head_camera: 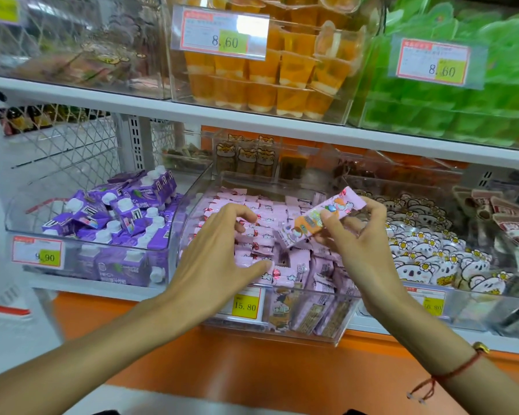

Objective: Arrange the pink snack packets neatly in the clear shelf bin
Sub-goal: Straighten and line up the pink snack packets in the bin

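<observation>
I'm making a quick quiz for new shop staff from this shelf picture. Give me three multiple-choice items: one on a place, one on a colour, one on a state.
1. Which bin stands to the left of the clear shelf bin holding the pink snack packets?
A. the purple pouches
B. the orange jelly cups
C. the green packs

2. What colour is the field behind the price 15.80 on that bin's price tag?
A. blue
B. yellow
C. white

3. What is the right hand doing?
A. hanging idle
B. pressing flat on the shelf
C. holding one lifted packet

Answers: A, the purple pouches fill the neighbouring bin; B, the number sits on yellow; C, its fingers pinch the packet above the pile while the left hand rests on the packets.
</observation>
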The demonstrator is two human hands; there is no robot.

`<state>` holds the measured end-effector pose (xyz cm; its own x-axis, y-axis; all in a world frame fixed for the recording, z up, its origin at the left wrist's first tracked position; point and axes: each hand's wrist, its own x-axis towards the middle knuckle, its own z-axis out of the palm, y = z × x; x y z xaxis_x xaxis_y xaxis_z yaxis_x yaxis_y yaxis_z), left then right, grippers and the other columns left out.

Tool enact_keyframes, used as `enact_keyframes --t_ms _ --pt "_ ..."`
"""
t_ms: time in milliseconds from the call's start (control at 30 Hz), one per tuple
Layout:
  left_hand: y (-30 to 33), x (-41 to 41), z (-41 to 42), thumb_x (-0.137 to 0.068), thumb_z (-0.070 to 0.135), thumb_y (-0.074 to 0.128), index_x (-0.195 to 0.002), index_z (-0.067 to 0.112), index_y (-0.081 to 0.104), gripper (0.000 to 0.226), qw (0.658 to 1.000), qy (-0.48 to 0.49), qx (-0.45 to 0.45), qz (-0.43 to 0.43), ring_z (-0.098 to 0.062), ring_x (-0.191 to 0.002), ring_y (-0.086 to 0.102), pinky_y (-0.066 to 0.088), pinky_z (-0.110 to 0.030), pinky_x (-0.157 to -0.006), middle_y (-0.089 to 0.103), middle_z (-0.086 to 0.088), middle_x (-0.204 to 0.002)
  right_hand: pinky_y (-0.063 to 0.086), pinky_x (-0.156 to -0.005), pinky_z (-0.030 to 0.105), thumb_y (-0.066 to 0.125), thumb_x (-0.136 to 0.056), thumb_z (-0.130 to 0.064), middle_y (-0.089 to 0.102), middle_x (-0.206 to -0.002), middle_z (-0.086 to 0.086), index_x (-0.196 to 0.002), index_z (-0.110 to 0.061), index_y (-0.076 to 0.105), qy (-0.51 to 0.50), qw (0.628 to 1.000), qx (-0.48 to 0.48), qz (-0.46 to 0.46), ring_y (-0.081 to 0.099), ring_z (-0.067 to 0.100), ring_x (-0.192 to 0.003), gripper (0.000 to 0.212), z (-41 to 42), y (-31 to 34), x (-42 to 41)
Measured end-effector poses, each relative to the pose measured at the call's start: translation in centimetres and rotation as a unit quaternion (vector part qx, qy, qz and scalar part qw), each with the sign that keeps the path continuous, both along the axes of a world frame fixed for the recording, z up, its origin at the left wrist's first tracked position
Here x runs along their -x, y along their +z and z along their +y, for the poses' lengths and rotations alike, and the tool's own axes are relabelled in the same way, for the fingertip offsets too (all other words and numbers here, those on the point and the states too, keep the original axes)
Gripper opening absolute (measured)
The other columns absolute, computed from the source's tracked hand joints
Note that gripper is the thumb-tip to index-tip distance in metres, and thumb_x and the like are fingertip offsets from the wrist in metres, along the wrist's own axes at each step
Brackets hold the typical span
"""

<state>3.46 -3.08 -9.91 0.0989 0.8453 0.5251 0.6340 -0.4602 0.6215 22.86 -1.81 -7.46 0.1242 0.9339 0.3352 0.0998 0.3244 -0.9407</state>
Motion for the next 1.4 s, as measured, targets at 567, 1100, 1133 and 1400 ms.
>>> enact_keyframes --t_ms 567,1100,1133,1400 --pt "0.4 1.7 0.5 -0.087 0.038 0.059 -0.106 0.042 0.06 0.019 0.976 -0.074 -0.007 0.205 0.013 -0.095 0.045 0.034 -0.004 -0.071 0.058 0.029 -0.1 0.044 -0.064 0.028 0.066 -0.087 -0.03 0.058 -0.086 -0.009 -0.091 -0.022 0.071 0.012 0.891 -0.154 -0.427 0.054 0.011 -0.073 0.01 0.9 -2.4 0.7" --pt "-0.3 0.9 0.5 -0.099 0.035 0.035 -0.132 0.04 0.044 0.035 0.958 -0.102 0.0 0.267 0.003 -0.119 0.037 0.035 -0.024 -0.099 0.048 0.024 -0.13 0.039 -0.066 0.023 0.07 -0.082 -0.033 0.063 -0.091 -0.008 -0.1 -0.024 0.07 0.025 0.856 -0.057 -0.513 0.053 0.008 -0.076 0.02 4.2 0.3 0.5" --pt "-0.3 0.9 0.5 -0.099 0.035 0.035 -0.135 0.04 0.042 0.037 0.959 -0.102 0.001 0.265 0.003 -0.12 0.036 0.033 -0.022 -0.1 0.046 0.023 -0.131 0.037 -0.066 0.023 0.072 -0.08 -0.035 0.061 -0.089 -0.006 -0.099 -0.021 0.07 0.041 0.845 -0.032 -0.533 0.051 0.009 -0.076 0.024 4.6 0.2 0.9" --pt "-0.4 0.9 0.4 -0.101 0.037 0.028 -0.139 0.039 0.036 0.038 0.955 -0.108 -0.001 0.277 0.004 -0.123 0.029 0.025 -0.018 -0.101 0.038 0.025 -0.135 0.036 -0.052 0.008 0.072 -0.082 -0.023 0.064 -0.059 -0.016 -0.085 -0.011 0.077 0.13 0.879 0.042 -0.457 0.052 -0.003 -0.052 0.013 5.5 1.2 0.6"
